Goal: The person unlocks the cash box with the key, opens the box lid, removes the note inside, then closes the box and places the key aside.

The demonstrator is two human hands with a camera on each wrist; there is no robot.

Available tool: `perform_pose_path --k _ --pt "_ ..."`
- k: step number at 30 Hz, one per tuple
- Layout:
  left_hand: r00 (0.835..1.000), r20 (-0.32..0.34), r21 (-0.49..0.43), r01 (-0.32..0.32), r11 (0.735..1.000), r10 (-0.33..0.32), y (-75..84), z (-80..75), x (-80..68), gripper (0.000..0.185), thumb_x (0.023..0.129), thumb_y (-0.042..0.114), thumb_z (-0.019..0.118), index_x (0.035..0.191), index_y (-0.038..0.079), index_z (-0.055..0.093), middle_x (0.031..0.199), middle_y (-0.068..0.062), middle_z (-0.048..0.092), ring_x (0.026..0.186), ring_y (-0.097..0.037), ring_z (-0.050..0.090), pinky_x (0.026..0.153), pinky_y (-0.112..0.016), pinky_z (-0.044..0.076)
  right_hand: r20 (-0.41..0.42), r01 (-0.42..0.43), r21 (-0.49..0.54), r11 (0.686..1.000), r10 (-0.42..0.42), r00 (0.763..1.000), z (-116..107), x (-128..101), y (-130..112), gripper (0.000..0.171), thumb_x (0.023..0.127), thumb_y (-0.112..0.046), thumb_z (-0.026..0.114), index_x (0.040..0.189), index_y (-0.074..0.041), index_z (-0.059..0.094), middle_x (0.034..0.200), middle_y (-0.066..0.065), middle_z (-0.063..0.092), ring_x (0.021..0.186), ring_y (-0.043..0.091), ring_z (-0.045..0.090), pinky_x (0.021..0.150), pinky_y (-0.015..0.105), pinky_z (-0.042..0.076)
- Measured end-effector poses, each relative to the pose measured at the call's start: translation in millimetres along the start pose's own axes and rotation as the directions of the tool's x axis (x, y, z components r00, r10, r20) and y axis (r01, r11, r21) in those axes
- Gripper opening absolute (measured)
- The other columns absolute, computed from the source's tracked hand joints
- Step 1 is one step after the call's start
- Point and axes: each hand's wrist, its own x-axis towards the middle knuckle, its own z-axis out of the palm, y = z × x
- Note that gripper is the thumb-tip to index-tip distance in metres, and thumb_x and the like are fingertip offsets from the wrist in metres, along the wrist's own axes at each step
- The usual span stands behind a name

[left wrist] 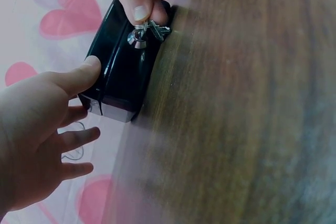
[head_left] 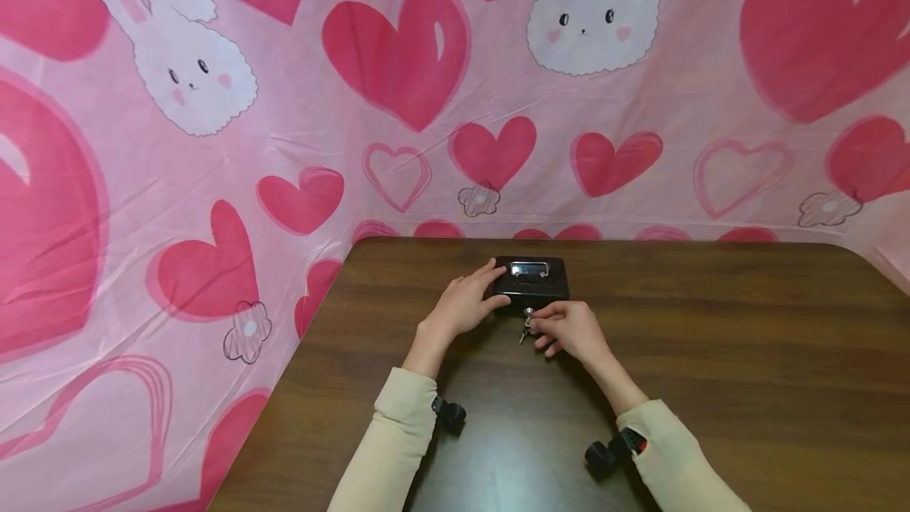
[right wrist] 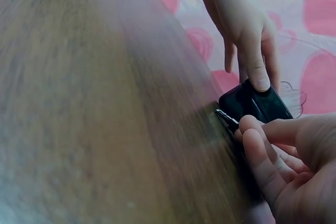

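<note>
A small black cash box (head_left: 532, 279) with a silver handle (head_left: 529, 269) on its lid sits near the far edge of a dark wooden table (head_left: 711, 354). A key (head_left: 527, 322) on a small ring stands in the lock on its front face. My right hand (head_left: 569, 330) pinches that key (left wrist: 147, 30) between thumb and forefinger. My left hand (head_left: 465, 303) rests against the box's left front corner, with the thumb (left wrist: 84, 74) pressed on the box (left wrist: 123, 72) and the other fingers spread loosely beside it. In the right wrist view the key (right wrist: 227, 117) shows by the box (right wrist: 257, 103).
A pink cloth (head_left: 213, 141) printed with hearts and white bunnies hangs behind the table and down its left side. The table's left edge runs diagonally toward me. Black wrist cameras (head_left: 450, 413) (head_left: 604, 453) sit on both cream sleeves.
</note>
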Motion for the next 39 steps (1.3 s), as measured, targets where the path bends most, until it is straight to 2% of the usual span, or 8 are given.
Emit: perform_pose_path --k 5,12,20,25,30,35,39 --pt "1.000 0.001 -0.003 -0.001 1.000 0.001 0.2 0.0 -0.7 0.062 0.098 0.048 0.056 0.153 0.024 0.040 0.164 -0.002 0.028 0.147 -0.020 0.037 0.121 -0.054 0.025 0.012 -0.004 -0.047 0.999 0.005 1.000 -3 -2 -2 0.018 0.092 -0.008 0.068 0.103 0.006 0.072 0.083 0.017 0.075 0.058 0.018 0.070 0.051 0.035 0.059" --pt "1.000 -0.006 0.000 -0.008 1.000 0.008 0.6 -0.3 0.6 0.064 0.097 0.048 0.057 0.153 0.024 0.039 0.164 -0.002 0.028 0.147 -0.021 0.037 0.120 -0.054 0.026 0.001 0.053 -0.183 0.982 -0.054 0.999 -19 -3 -13 0.019 0.091 -0.017 0.071 0.102 -0.001 0.073 0.087 0.016 0.076 0.057 0.017 0.069 0.050 0.035 0.058" --pt "0.998 -0.046 -0.002 -0.032 0.999 0.032 -2.5 -3.8 1.4 0.066 0.095 0.051 0.059 0.153 0.026 0.039 0.162 -0.003 0.033 0.145 -0.027 0.040 0.119 -0.050 0.031 -0.055 0.117 -0.264 0.957 -0.136 0.989 -39 -1 -19 0.019 0.090 -0.021 0.074 0.103 -0.006 0.074 0.081 0.018 0.073 0.056 0.022 0.067 0.048 0.036 0.055" --pt "0.998 -0.063 -0.001 -0.024 1.000 0.024 -7.6 -5.3 1.8 0.066 0.095 0.053 0.059 0.152 0.024 0.042 0.157 -0.002 0.042 0.142 -0.024 0.044 0.118 -0.048 0.034 -0.105 0.142 -0.279 0.950 -0.177 0.979 -53 -1 -16 0.023 0.089 -0.024 0.075 0.103 -0.006 0.073 0.077 0.017 0.072 0.053 0.025 0.064 0.045 0.032 0.051" --pt "0.997 -0.071 -0.015 0.028 0.999 -0.029 -13.8 -6.8 0.6 0.070 0.090 0.058 0.063 0.149 0.025 0.046 0.149 0.001 0.052 0.137 -0.021 0.050 0.115 -0.047 0.038 -0.136 0.128 -0.271 0.954 -0.169 0.976 -63 1 -12 0.029 0.089 -0.027 0.075 0.108 -0.005 0.070 0.090 0.018 0.073 0.059 0.024 0.066 0.047 0.035 0.054" --pt "0.996 -0.062 -0.023 0.064 0.998 -0.065 -16.3 -8.6 -1.6 0.072 0.087 0.060 0.065 0.148 0.024 0.049 0.147 0.000 0.055 0.135 -0.023 0.051 0.114 -0.049 0.039 -0.120 0.117 -0.276 0.954 -0.155 0.981 -67 2 -9 0.037 0.089 -0.027 0.076 0.116 -0.004 0.067 0.105 0.021 0.072 0.067 0.024 0.068 0.050 0.035 0.056" --pt "0.996 -0.052 -0.017 0.078 0.997 -0.079 -17.8 -8.4 -2.2 0.070 0.087 0.058 0.066 0.145 0.022 0.052 0.144 -0.001 0.057 0.134 -0.023 0.053 0.113 -0.048 0.040 -0.097 0.131 -0.313 0.941 -0.169 0.981 -67 5 -5 0.041 0.088 -0.025 0.076 0.120 -0.002 0.065 0.113 0.022 0.070 0.060 0.020 0.064 0.050 0.032 0.055"
